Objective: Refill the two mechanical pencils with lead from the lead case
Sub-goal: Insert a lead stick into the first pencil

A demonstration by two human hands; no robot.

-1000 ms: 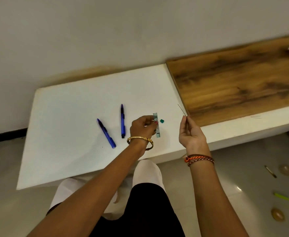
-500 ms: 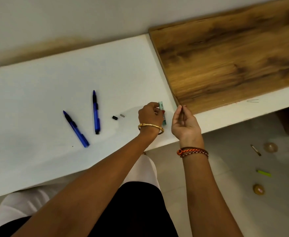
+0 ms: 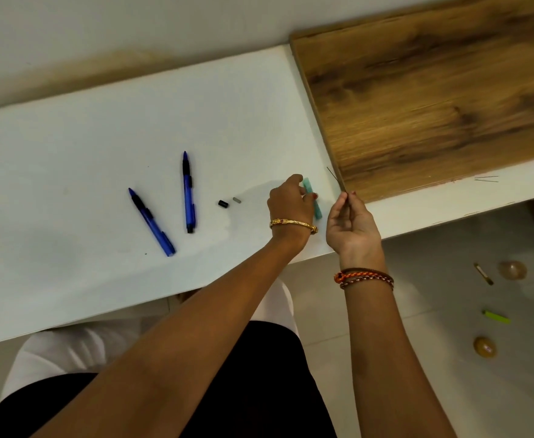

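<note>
Now left hand [image 3: 291,202] gripping lead case [image 3: 312,199], right hand [image 3: 351,224] pinching lead [image 3: 335,178] (thin)

Showing 2 blue mech. pencils [image 3: 150,220] [image 3: 188,191], 1 teal lead case [image 3: 312,198], 1 lead [image 3: 335,178] in hand, 2 loose leads [image 3: 486,178], 2 small caps [image 3: 224,203] [image 3: 236,200], 2 hands [image 3: 291,205] [image 3: 351,226].

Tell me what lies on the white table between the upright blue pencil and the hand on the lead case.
In the head view, two small loose bits: a black cap and a grey piece, side by side between the blue pencil and the left hand on the lead case.
</note>
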